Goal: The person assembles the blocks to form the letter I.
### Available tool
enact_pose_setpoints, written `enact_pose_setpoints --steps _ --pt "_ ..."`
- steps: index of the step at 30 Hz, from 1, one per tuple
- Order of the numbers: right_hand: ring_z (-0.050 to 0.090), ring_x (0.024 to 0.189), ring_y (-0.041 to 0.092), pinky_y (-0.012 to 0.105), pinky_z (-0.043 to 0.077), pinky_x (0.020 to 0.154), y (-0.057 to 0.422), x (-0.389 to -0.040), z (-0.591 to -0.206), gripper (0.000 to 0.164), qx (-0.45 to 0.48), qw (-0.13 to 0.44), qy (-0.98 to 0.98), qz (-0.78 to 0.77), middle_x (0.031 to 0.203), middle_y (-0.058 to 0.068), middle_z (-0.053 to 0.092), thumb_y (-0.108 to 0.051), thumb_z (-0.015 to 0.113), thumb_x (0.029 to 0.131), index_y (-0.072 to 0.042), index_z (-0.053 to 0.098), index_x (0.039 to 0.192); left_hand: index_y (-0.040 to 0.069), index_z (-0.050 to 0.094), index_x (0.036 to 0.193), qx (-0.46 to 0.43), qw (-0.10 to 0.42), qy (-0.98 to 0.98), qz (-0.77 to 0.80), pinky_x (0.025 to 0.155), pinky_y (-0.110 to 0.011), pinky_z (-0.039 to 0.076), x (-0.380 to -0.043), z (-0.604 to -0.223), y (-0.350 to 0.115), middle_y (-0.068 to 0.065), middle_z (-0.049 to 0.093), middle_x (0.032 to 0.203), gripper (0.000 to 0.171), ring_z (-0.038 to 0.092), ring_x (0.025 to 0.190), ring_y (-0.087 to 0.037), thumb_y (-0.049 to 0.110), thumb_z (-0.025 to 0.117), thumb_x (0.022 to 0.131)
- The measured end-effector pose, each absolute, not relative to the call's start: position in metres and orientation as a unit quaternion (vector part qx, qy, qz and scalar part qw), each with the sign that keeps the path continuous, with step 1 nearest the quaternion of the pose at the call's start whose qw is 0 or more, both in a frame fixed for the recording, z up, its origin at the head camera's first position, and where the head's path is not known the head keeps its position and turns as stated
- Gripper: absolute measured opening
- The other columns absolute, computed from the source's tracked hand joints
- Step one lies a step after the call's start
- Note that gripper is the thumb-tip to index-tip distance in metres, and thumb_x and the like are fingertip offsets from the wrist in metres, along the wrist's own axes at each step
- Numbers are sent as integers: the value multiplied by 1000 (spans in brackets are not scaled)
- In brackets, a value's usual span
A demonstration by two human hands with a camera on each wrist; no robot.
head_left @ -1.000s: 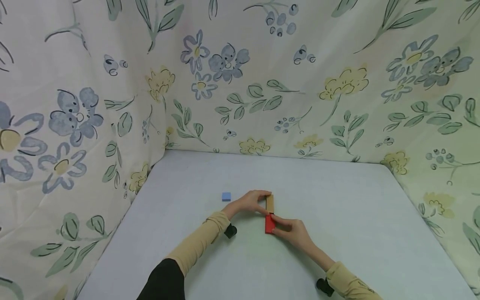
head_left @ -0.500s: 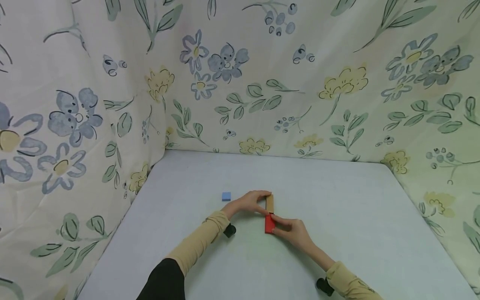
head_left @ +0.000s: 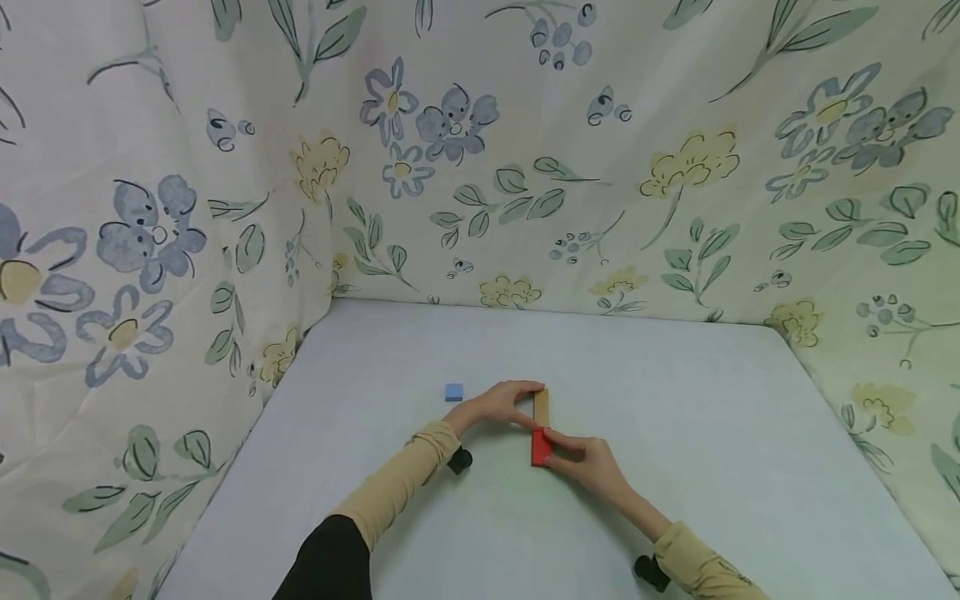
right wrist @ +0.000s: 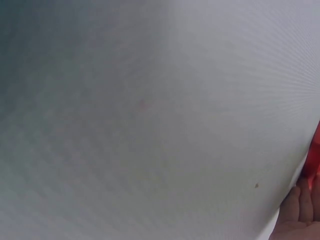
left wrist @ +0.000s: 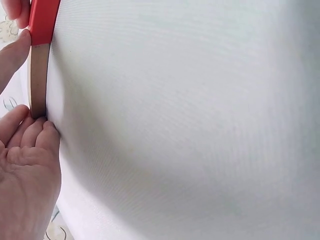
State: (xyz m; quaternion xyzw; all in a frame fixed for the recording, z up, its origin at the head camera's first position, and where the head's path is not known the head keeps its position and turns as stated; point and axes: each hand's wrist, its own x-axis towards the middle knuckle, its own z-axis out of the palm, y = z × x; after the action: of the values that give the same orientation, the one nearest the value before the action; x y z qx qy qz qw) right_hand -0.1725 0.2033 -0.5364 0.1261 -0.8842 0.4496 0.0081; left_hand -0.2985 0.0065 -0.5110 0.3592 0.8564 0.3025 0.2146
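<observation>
A tan wooden block [head_left: 541, 407] and a red block [head_left: 540, 447] lie end to end in one line on the white table. My left hand [head_left: 498, 403] grips the tan block lengthwise, fingers at its far end and thumb near the joint with the red one. From the right, my right hand [head_left: 592, 463] holds the red block between thumb and fingers. In the left wrist view the tan block [left wrist: 39, 82] meets the red block [left wrist: 44, 22], with left fingers [left wrist: 47, 134] against its end. Only the red block's edge [right wrist: 314, 160] shows in the right wrist view.
A small blue block [head_left: 453, 392] lies on the table [head_left: 675, 400], left of the tan block and beyond the left wrist. Floral cloth [head_left: 525, 167] hangs around the table's back and sides. Each wrist carries a small black camera [head_left: 461, 461].
</observation>
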Motion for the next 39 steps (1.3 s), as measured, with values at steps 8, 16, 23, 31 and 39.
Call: enact_pose_setpoints --steps 8,16,23,31,39 --pt "58 118 24 24 48 97 205 -174 -536 46 132 3 -880 456 122 4 66 -23 77 79 -13 65 122 13 40 145 371 210 856 292 117 -32 30 -300 -509 7 -2 41 150 75 34 140 -17 32 75 81" --pt "58 119 23 25 47 98 205 -173 -535 46 126 1 -877 463 122 3 65 -23 77 79 -14 66 122 12 40 145 375 212 853 295 117 -32 29 -301 -509 8 -3 41 150 75 34 141 -17 31 75 81" --pt "58 119 23 25 46 98 205 -174 -532 46 117 -12 -879 462 121 2 66 -24 77 78 -15 66 122 13 39 146 363 224 856 293 117 -32 29 -300 -507 8 -1 39 151 75 33 141 -17 31 75 82" --pt "59 118 25 34 50 98 203 -175 -530 45 111 -22 -877 467 120 4 66 -20 76 79 -13 66 122 13 40 145 361 225 856 294 117 -33 29 -298 -506 6 -2 40 150 75 33 141 -18 31 75 81" --pt "63 111 25 37 55 90 200 -184 -528 42 92 1 -875 476 117 8 68 -17 75 80 -9 67 120 15 39 146 361 223 858 289 118 -32 28 -298 -508 6 -1 39 151 75 33 141 -17 33 75 82"
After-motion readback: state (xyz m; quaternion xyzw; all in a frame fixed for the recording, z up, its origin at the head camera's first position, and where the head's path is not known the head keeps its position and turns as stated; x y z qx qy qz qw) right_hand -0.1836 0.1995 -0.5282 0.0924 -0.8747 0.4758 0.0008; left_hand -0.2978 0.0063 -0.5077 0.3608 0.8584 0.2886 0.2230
